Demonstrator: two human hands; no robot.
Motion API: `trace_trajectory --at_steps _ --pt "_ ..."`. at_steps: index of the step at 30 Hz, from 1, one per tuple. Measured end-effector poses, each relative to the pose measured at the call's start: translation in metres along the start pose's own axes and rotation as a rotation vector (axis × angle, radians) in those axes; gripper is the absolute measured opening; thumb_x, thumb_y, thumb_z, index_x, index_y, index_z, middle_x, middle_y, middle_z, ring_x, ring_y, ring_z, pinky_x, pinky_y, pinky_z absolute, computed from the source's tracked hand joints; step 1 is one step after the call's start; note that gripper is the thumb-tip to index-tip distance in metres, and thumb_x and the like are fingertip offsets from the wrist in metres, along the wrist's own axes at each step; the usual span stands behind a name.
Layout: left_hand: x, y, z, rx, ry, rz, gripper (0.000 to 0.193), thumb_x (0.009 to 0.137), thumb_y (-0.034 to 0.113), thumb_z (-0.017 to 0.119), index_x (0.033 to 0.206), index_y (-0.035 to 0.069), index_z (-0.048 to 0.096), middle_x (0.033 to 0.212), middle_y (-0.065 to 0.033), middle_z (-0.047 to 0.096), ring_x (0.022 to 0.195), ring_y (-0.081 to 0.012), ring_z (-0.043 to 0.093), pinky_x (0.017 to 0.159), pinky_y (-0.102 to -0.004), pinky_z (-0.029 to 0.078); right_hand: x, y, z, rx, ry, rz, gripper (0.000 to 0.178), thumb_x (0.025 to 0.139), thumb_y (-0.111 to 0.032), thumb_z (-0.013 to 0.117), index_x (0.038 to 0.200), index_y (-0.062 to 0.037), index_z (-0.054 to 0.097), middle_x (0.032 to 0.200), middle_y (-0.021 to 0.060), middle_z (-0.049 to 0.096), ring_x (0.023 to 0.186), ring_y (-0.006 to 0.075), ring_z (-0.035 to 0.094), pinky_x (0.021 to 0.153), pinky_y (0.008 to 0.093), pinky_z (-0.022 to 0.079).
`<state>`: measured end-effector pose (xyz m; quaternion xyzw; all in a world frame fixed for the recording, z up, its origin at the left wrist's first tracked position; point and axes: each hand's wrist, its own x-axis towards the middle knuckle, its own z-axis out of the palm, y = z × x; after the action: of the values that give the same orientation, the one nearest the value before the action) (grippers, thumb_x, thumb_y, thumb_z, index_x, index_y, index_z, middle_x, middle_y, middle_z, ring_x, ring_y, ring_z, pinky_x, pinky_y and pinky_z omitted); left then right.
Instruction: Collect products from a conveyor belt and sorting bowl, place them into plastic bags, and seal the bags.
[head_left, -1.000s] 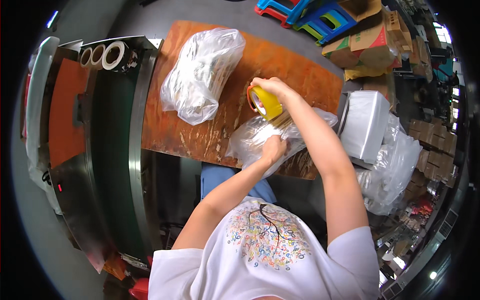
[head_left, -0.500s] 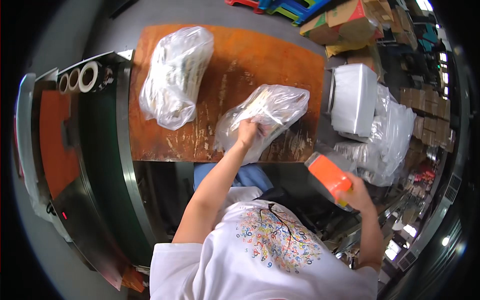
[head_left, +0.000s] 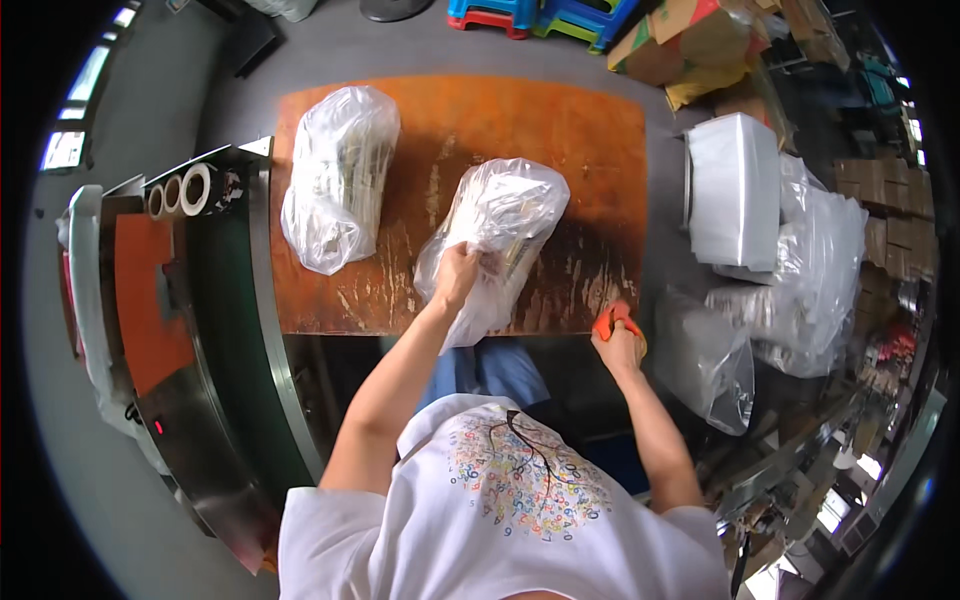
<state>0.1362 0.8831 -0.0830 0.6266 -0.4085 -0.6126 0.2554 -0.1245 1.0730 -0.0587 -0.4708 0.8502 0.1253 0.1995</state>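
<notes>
A clear plastic bag [head_left: 515, 205] with pale, stacked contents lies near the middle of the brown wooden table [head_left: 450, 120], its loose end hanging over the near edge. My left hand [head_left: 458, 275] is closed on the gathered plastic of this bag. At the table's near right corner, my right hand [head_left: 622, 345] grips an orange tape dispenser [head_left: 612, 318] with some yellow on it. The dispenser is seen from above, so part of it is hidden. A second filled plastic bag [head_left: 343, 180] rests on the table's left side, apart from both hands.
To the left stands a machine with a dark green belt [head_left: 235, 320] and rolls [head_left: 195, 190] at its far end. Stacked plastic-wrapped packs [head_left: 735, 190] and a loose clear bag [head_left: 705, 365] are on the right. Cardboard boxes [head_left: 690, 45] and coloured stools [head_left: 560, 18] stand behind.
My right hand has brought the tape dispenser leftward and up to the table's near right corner. The held bag has turned more upright and shifted slightly left; the camera view has shifted too.
</notes>
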Motion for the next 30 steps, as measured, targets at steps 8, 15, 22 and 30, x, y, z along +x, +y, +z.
trace_trajectory --at_steps 8,15,22,30 --pt "-0.001 0.056 -0.037 0.551 0.015 0.629 0.019 0.085 0.02 0.053 0.08 0.006 0.066 0.076 -0.0119 0.063 0.08 -0.0252 0.061 0.069 -0.0366 0.047 0.04 -0.092 0.023 0.824 0.3 0.005 0.084 0.068 -0.038 0.076 0.125 0.0085 0.036 0.12 0.0286 0.046 0.114 0.0414 0.041 0.098 0.0445 0.033" --pt "-0.022 0.01 0.02 0.881 -0.265 0.553 0.073 0.081 0.044 0.057 0.139 0.009 0.027 0.141 -0.0156 0.028 0.131 -0.0357 0.022 0.107 -0.0509 0.015 0.082 -0.121 0.04 1.638 -0.205 0.022 0.096 0.072 -0.046 0.073 0.138 -0.0008 0.02 0.135 0.0132 0.035 0.12 0.0246 0.038 0.1 0.036 0.032" --pt "0.011 -0.046 0.025 0.026 -0.41 0.096 0.095 0.066 0.046 0.076 0.134 -0.001 0.029 0.128 -0.0235 0.041 0.124 -0.0319 0.036 0.103 -0.0382 0.029 0.065 -0.074 0.046 1.769 -0.315 -0.009 0.086 0.074 -0.045 0.071 0.135 -0.0021 0.029 0.128 0.01 0.041 0.115 0.0219 0.042 0.091 0.0351 0.039" --pt "0.008 0.037 -0.037 0.241 -0.539 0.826 0.1 0.061 0.037 0.077 0.137 0.004 0.02 0.138 -0.0226 0.031 0.126 -0.0372 0.033 0.105 -0.0416 0.027 -0.041 0.08 0.082 1.453 -0.169 -0.095 0.08 0.075 -0.046 0.068 0.131 -0.0002 0.035 0.125 0.0102 0.044 0.113 0.0202 0.042 0.092 0.0328 0.036"
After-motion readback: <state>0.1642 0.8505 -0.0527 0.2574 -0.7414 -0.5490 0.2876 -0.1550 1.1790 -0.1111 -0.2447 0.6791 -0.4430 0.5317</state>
